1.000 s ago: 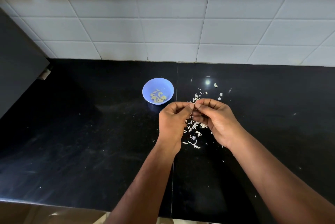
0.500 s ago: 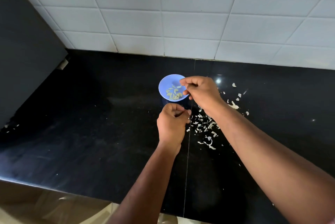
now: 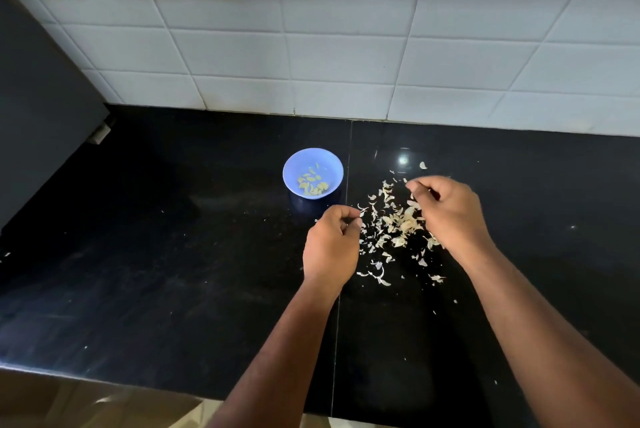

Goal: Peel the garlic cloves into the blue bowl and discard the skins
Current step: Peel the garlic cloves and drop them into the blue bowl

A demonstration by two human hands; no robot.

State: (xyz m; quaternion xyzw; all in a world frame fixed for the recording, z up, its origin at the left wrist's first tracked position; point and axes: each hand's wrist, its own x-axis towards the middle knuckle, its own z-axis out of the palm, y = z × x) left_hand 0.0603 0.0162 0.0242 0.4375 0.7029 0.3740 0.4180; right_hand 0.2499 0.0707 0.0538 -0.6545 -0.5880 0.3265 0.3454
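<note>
The small blue bowl (image 3: pixel 294 164) stands mid-counter with several peeled yellowish garlic cloves (image 3: pixel 313 184) in it. To its right lies a scattered pile of pale garlic skins and pieces (image 3: pixel 391 225) on the black counter. My left hand (image 3: pixel 330 244) hovers just in front of the bowl at the pile's left edge, fingers curled, thumb and forefinger pinching what looks like a small bit of skin. My right hand (image 3: pixel 450 212) is over the pile's right side, fingers bent down into it. Whether it grips anything is hidden.
The black stone counter (image 3: pixel 173 254) has a seam running front to back just right of the bowl. A white tiled wall (image 3: pixel 311 46) closes the back, and a dark panel (image 3: pixel 41 115) stands at the left. Stray skin flecks lie around the pile.
My right hand has moved from above the bowl back right onto the skin pile. My left hand has stayed beside the pile, still curled.
</note>
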